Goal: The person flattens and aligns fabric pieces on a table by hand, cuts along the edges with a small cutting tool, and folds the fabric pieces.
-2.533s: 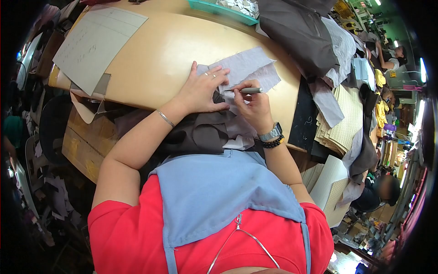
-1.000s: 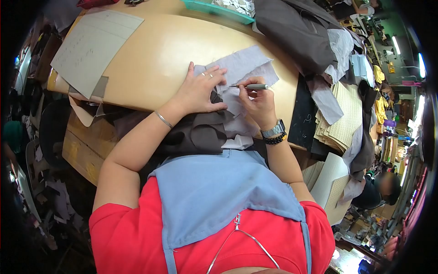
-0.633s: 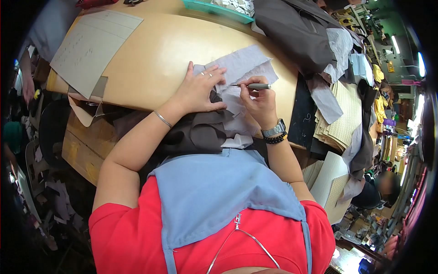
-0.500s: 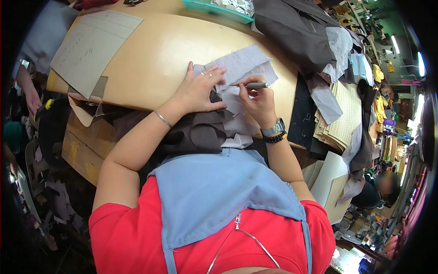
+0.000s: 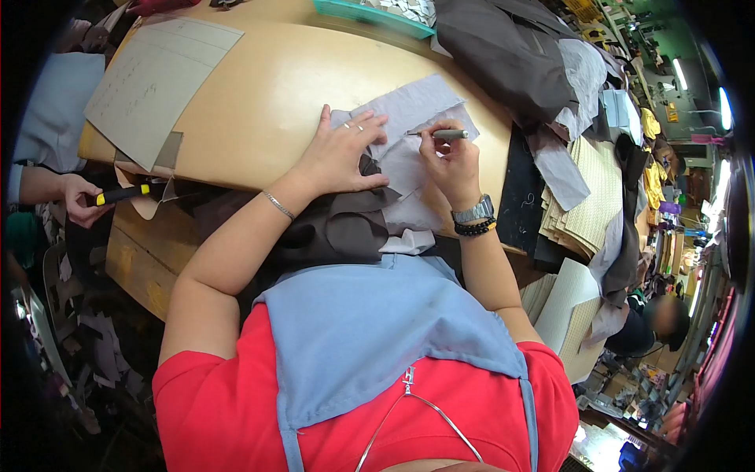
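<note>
My right hand [image 5: 451, 164] is closed around a grey pen [image 5: 451, 134], its thin tip pointing left over the pale lilac sheet [image 5: 417, 105]. The sheet looks thin and creased, with overlapping pieces on the wooden table. My left hand [image 5: 343, 152] lies with fingers spread, pressing on the sheet's left part and on dark brown material [image 5: 346, 224]. That brown material hangs in folds over the table's near edge, below my left palm. A small crumpled white piece [image 5: 409, 241] sits by my apron.
A card with handwriting [image 5: 161, 82] lies at the table's left. A teal tray [image 5: 377, 14] of small pale pieces stands at the back. Brown material [image 5: 503, 59] and stacked patterned sheets [image 5: 586, 200] are at right. At left, a co-worker's hand [image 5: 81, 200] holds a yellow-black tool [image 5: 122, 194].
My right hand with the pen has shifted slightly right and up, away from my left hand, which stays put. The co-worker's hand has come closer, now showing the yellow-black tool.
</note>
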Motion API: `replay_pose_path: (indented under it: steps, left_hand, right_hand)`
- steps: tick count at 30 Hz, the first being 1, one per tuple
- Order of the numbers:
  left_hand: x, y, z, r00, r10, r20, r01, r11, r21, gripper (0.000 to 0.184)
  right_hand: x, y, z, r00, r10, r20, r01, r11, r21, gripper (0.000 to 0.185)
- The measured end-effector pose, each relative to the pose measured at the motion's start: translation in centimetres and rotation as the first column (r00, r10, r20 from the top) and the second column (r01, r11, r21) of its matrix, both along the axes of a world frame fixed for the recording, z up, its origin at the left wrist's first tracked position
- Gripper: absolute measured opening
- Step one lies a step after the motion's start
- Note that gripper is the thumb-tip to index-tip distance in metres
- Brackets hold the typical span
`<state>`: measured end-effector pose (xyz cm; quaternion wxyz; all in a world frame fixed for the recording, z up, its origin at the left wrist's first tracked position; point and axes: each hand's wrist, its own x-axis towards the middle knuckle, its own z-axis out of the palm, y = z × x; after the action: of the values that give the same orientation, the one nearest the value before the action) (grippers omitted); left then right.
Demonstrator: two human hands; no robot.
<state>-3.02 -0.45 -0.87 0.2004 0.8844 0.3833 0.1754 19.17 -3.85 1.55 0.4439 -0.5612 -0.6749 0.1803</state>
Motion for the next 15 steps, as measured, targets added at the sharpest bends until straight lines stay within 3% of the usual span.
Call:
replay_pose_path:
  steps: [8,15]
  left_hand:
    - [0.0,-0.1,-0.1,1.000,-0.004,0.007,0.004,1.000,0.007,0.057]
    - [-0.1,-0.1,-0.2,1.000,-0.011,0.018,0.010,1.000,0.020,0.057]
  right_hand:
    - [0.4,0.8,-0.5,0.997,-0.034,-0.075,0.035,0.999,0.000,0.015]
    - [1.7,1.4,-0.1,0.992,-0.124,0.029,0.122,0.991,0.063,0.014]
